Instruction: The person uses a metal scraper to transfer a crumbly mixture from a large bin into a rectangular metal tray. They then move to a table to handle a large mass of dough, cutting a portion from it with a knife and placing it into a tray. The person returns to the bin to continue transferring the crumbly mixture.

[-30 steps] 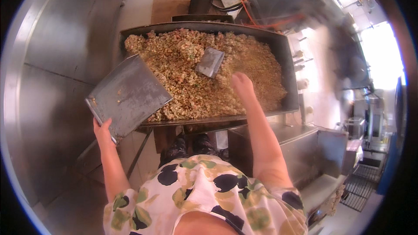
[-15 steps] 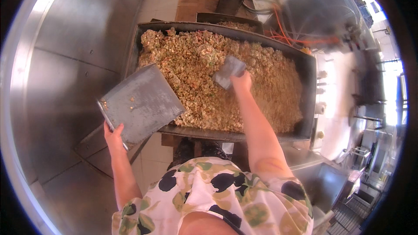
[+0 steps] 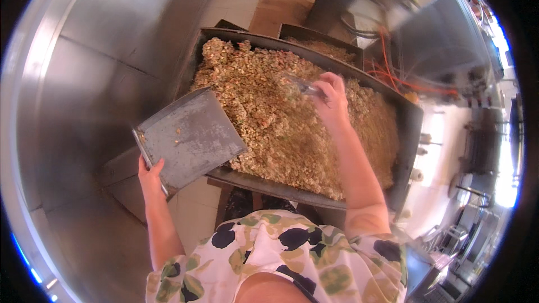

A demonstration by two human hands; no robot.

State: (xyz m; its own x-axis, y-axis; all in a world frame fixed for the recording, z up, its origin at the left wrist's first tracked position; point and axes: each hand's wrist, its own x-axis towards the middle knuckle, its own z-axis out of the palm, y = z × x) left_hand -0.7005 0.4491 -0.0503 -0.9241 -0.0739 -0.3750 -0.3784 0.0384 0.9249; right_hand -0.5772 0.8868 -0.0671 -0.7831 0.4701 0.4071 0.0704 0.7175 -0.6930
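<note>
A large dark metal trough (image 3: pixel 414 129) holds a heap of crumbly, tan nut-like mix (image 3: pixel 269 118) with reddish and greenish bits. My left hand (image 3: pixel 150 177) grips the near edge of a flat grey metal tray (image 3: pixel 191 134), tilted over the trough's left end with a few crumbs on it. Above the middle of the mix, my right hand (image 3: pixel 332 98) has its fingers closed round a small scraper (image 3: pixel 303 85), now seen nearly edge-on and blurred.
A smaller dark trough (image 3: pixel 353 56) of similar mix adjoins the far side. Orange hoses (image 3: pixel 387 70) lie beyond the far right corner. A tall stainless steel panel (image 3: pixel 106 78) stands at the left. Brown cardboard (image 3: pixel 279 8) is on the floor behind.
The scraper has turned from face-on to nearly edge-on in my right hand. The view has swung, so the trough appears shifted right and more slanted. My left hand still holds the tray.
</note>
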